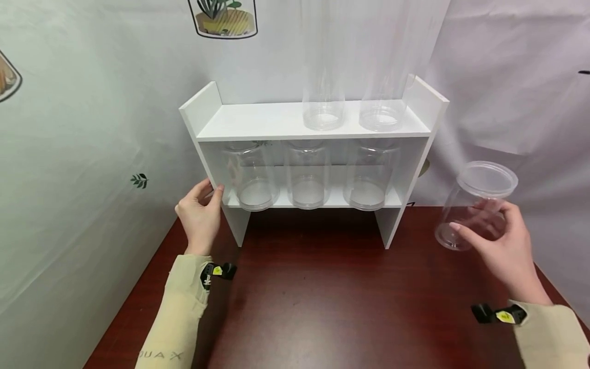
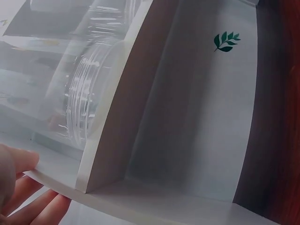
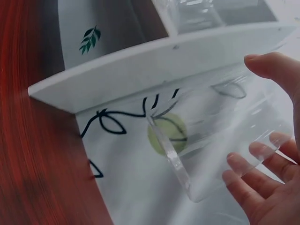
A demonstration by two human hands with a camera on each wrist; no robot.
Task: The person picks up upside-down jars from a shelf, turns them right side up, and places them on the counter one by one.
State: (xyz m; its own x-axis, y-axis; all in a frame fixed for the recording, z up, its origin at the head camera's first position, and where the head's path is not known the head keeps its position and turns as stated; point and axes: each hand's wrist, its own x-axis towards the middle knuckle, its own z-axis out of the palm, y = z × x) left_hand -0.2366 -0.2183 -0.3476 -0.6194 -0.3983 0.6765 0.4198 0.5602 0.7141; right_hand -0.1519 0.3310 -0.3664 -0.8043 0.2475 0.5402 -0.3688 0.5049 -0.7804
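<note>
While pinching the white shelf (image 1: 258, 120) by its left side with the left hand (image 1: 201, 215), holds a tipped clear jar (image 1: 463, 205) in the right hand (image 1: 509, 248), over the table (image 1: 313, 292), right of the shelf.

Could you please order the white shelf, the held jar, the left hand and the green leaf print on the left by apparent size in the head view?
1. White shelf
2. Jar in the right hand
3. Left hand
4. Green leaf print
</note>
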